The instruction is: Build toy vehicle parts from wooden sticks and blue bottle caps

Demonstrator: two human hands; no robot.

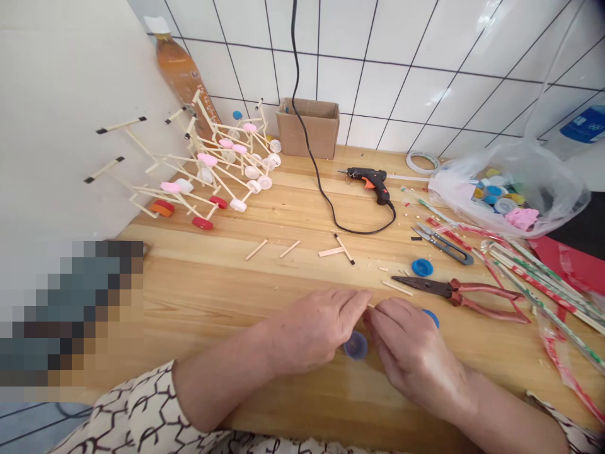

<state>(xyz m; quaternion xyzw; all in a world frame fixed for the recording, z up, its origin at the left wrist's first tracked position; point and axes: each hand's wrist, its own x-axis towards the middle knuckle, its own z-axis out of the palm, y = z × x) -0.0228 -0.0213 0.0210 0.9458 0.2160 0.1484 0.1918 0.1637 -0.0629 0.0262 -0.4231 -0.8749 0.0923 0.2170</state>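
I look down from far away at two bare hands on the table (198, 296). The left hand (309, 331) and the right hand (411, 353) curl in and meet at the fingertips. A thin stick (370, 305) pokes out between them, above the near edge of the table. Both hands seem closed on it, but I cannot tell which one has the firm hold.

A blue cap (355, 345) sits just below the hands, and a second cap (432, 317) peeks out beside the right hand.

The stick looks light and stiff, and it may snap if bent, so I would pinch it near one end. The caps look light and smooth and may slip, so I would take them by the rim.

There is open wood to the left of the hands. To the right, the pliers (454, 291) lie close. Farther up are the glue gun (368, 183) and some loose sticks (258, 250). Stick frames with cap wheels (203, 170) lean at the back left.
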